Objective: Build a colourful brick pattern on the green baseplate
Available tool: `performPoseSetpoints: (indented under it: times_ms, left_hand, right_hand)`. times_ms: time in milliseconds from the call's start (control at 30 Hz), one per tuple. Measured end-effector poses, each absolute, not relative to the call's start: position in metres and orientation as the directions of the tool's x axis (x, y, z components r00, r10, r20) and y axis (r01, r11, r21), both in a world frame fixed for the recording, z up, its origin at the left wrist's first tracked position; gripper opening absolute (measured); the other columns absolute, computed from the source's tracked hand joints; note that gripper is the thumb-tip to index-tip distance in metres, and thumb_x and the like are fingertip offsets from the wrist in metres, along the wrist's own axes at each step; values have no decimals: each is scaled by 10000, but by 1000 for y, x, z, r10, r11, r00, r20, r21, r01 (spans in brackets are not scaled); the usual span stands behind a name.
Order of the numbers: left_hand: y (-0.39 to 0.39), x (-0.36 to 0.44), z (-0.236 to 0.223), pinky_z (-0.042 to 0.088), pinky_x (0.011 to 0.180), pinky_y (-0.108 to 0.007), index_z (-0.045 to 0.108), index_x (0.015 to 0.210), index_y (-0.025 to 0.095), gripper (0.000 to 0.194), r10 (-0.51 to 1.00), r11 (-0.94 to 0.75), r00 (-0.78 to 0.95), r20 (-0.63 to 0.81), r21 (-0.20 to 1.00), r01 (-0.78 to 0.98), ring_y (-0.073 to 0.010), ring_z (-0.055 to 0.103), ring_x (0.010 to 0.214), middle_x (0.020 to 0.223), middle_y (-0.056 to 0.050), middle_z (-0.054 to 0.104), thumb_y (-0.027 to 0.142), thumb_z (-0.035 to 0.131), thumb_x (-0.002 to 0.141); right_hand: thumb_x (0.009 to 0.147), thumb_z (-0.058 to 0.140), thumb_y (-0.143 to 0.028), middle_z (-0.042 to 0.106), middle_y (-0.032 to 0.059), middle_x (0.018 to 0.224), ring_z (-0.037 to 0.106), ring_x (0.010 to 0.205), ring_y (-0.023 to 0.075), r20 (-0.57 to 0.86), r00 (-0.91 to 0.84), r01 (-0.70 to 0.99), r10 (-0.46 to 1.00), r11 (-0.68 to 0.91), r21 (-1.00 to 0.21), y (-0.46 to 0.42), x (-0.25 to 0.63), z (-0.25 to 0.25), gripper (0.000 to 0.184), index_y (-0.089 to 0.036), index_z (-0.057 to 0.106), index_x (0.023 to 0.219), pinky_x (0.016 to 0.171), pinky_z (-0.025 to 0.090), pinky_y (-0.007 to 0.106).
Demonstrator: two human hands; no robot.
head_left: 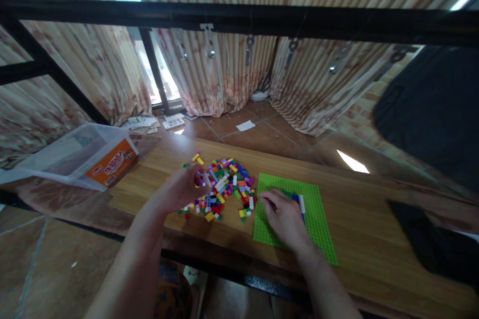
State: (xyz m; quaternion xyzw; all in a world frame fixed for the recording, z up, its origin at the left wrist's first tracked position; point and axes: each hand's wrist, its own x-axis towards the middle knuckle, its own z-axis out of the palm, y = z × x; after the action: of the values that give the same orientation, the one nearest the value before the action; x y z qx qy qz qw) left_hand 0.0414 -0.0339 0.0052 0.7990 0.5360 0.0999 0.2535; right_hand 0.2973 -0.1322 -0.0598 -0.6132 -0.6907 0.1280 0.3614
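Observation:
A heap of small coloured toy bricks (228, 179) is spread over the wooden table. My left hand (181, 187) reaches over the heap's left side, thumb and fingers curled toward each other. Something whitish shows by its fingertips, too blurred to tell whether it is held. To the right of the heap lies a green studded baseplate (314, 199). Over the plate's left half is my right hand (284, 214), its fingers bent in toward the thumb; what they hold, if anything, is hidden. Beside that hand, a white brick (301, 204) and blue bricks (295, 198) sit on the plate, partly covered.
A clear plastic bin (71, 159) with an orange label stands at the table's left end. A dark flat object (430, 239) lies at the right. Behind the wooden table (359, 209) runs a black metal bar (239, 17) with hanging clips, before striped curtains (232, 70).

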Motion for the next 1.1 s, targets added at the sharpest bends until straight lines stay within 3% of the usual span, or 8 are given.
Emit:
performPoseSetpoints:
  times_ms: [133, 267, 400, 700, 933, 1100]
  left_hand:
    - [-48, 85, 4, 421, 591, -231, 550, 1060, 187, 365, 869, -331, 492, 58, 807, 489, -116, 562, 638, 763, 31, 601, 307, 667, 736]
    - [-68, 141, -19, 479, 680, -244, 507, 1076, 184, 379, 814, -137, 580, 22, 978, 155, -127, 617, 739, 822, 11, 633, 196, 661, 730]
    - [-80, 174, -30, 478, 668, -239, 497, 1089, 177, 447, 775, 65, 626, -89, 996, 60, -124, 626, 714, 779, 25, 640, 94, 668, 684]
    - [-92, 197, -33, 476, 722, -264, 604, 1012, 155, 468, 715, 286, 666, -213, 958, 0, -138, 637, 742, 789, -2, 678, 71, 755, 577]
    - [-97, 206, -34, 469, 803, -308, 639, 1033, 118, 504, 675, 345, 717, -175, 934, -96, -181, 646, 840, 895, -76, 706, 130, 799, 555]
    - [-99, 208, -35, 468, 675, -261, 645, 1023, 114, 373, 715, 353, 666, -212, 932, -82, -139, 613, 724, 834, -58, 692, 201, 720, 669]
  right_hand:
    - [894, 519, -309, 695, 52, 941, 646, 818, 171, 350, 236, 621, 906, 136, -772, -134, 313, -50, 201, -218, 680, 973, 761, 512, 319]
    - [797, 655, -322, 669, 47, 1036, 634, 828, 167, 211, 187, 468, 959, 102, -878, -141, 328, -44, 376, -239, 614, 1162, 756, 532, 335]
    - [749, 705, -309, 631, 53, 1140, 613, 958, 189, 135, 67, 455, 989, 90, -886, -150, 339, -41, 565, -272, 534, 1286, 853, 520, 387]
    - [778, 684, -393, 670, 49, 1064, 621, 925, 193, 60, 17, 481, 998, 45, -875, -166, 363, -39, 513, -253, 565, 1257, 851, 493, 372]
    - [790, 656, -311, 670, 44, 1087, 618, 945, 204, 62, 61, 481, 996, 25, -876, -170, 368, -44, 460, -252, 562, 1237, 883, 477, 385]
    - [781, 650, -271, 636, 46, 1130, 595, 984, 202, 98, 59, 509, 993, 54, -859, -171, 367, -44, 441, -260, 562, 1213, 898, 470, 385]
